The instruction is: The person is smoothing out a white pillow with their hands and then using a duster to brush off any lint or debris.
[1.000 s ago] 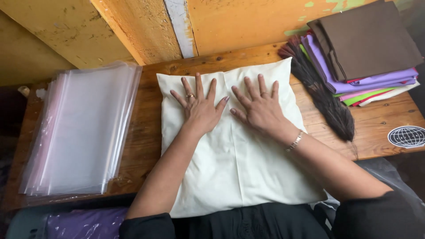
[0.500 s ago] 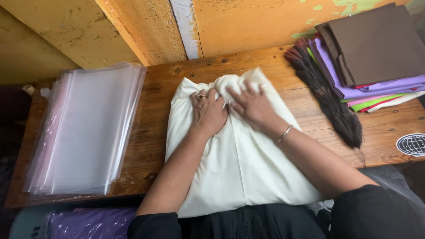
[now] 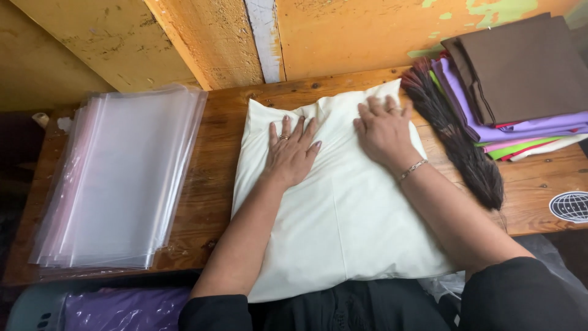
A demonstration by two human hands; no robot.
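A cream-white folded cloth (image 3: 343, 220) lies on the wooden table (image 3: 220, 153), its near edge hanging over the front. My left hand (image 3: 293, 152) rests flat on its upper left part, fingers spread, a ring on one finger. My right hand (image 3: 384, 130) presses flat on the upper right part, a bracelet at the wrist. Between the hands the cloth is creased near its far edge. Neither hand grips anything.
A stack of clear plastic bags (image 3: 116, 178) lies at the left of the table. A dark tassel bundle (image 3: 456, 144) lies right of the cloth. Folded cloths in brown, purple and green (image 3: 520, 79) are piled at the back right. A yellow wall (image 3: 343, 30) stands behind.
My hands were bunching the cloth's far edge together half a second ago. Now both have spread apart and lie flat, smoothing the cloth.
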